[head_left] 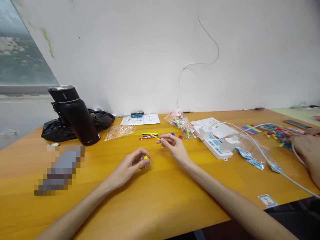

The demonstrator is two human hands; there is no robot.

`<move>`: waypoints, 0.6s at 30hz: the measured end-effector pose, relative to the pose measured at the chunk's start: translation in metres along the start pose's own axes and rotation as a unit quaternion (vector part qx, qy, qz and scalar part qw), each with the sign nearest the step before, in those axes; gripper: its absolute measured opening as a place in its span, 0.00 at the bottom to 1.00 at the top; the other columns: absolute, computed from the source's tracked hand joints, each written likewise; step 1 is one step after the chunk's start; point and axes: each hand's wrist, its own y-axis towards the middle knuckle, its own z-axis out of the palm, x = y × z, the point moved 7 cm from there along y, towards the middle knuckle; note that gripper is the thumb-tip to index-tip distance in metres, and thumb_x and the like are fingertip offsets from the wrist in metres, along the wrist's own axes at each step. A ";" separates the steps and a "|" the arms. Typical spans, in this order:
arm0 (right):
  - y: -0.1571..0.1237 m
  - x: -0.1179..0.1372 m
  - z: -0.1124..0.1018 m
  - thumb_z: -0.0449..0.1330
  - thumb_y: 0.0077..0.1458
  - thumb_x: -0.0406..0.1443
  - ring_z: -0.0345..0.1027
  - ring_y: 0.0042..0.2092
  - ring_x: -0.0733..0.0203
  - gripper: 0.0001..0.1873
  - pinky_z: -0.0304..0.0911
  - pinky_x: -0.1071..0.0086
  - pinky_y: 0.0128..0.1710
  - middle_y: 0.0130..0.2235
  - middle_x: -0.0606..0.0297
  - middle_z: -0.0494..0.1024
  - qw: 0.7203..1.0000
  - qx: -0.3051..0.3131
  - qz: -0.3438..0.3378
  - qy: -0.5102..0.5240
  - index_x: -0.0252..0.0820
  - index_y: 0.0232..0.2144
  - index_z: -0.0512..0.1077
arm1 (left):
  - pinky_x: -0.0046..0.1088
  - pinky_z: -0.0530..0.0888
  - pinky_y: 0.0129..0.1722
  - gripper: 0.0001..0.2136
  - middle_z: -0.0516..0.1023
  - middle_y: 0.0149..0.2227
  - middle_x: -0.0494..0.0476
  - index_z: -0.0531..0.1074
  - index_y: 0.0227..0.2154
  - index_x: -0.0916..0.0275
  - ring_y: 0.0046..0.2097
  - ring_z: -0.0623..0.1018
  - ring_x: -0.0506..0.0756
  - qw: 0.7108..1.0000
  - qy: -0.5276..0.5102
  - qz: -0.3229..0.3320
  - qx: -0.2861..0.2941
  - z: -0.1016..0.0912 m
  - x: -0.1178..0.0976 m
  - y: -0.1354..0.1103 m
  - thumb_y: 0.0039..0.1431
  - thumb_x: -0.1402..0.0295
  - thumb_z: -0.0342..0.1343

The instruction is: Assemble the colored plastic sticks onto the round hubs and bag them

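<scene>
Between the thumb and fingers of my left hand [133,164] is a small round yellow plastic piece [146,157]. My right hand [173,146], a little farther forward, pinches one end of a thin yellow plastic stick [154,136]. The two yellow pieces are apart from each other. Just beyond the stick, several coloured plastic sticks [147,137] in red, green and white lie on the table. A red disc [180,137] rests beyond my right hand, and a blue piece [172,134] shows partly behind its fingers.
A black bottle [77,116] stands left by a black plastic bag [60,130] and a blurred phone-like object [61,168]. A bag of coloured parts [182,123] lies behind. Right are a power strip [217,146], white cables [260,150] and another person's hand [307,150] near colourful pieces [277,133].
</scene>
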 end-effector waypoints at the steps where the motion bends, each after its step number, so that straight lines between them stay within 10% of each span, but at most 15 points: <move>1: 0.001 0.002 -0.001 0.70 0.53 0.45 0.75 0.40 0.60 0.16 0.67 0.66 0.44 0.36 0.61 0.83 0.999 0.001 -0.012 -0.032 0.41 0.39 0.77 | 0.29 0.65 0.37 0.14 0.70 0.36 0.52 0.71 0.45 0.60 0.36 0.68 0.52 1.000 0.005 0.001 0.001 0.000 -0.001 0.000 0.69 0.55 0.53; 8: 0.021 -0.002 0.001 0.62 0.61 0.42 0.79 0.45 0.55 0.11 0.69 0.62 0.48 0.40 0.57 0.84 0.971 0.053 -0.065 -0.226 0.40 0.41 0.75 | 0.27 0.63 0.35 0.12 0.70 0.33 0.50 0.75 0.43 0.60 0.35 0.68 0.51 0.998 0.063 0.009 0.002 0.003 -0.003 0.000 0.66 0.57 0.57; 14: 0.060 -0.005 0.027 0.60 0.64 0.34 0.76 0.44 0.55 0.05 0.66 0.63 0.46 0.41 0.60 0.83 0.848 0.083 -0.181 -0.492 0.42 0.40 0.77 | 0.28 0.68 0.41 0.13 0.77 0.44 0.55 0.72 0.48 0.59 0.37 0.72 0.51 0.999 0.014 0.022 -0.018 0.000 0.006 0.004 0.64 0.61 0.61; 18: 0.081 -0.022 0.028 0.60 0.64 0.33 0.74 0.42 0.55 0.05 0.65 0.63 0.44 0.40 0.57 0.81 0.823 0.075 -0.184 -0.533 0.40 0.40 0.77 | 0.29 0.69 0.46 0.13 0.79 0.48 0.60 0.70 0.47 0.60 0.43 0.76 0.53 0.997 -0.063 0.014 -0.041 -0.007 0.010 0.006 0.63 0.62 0.62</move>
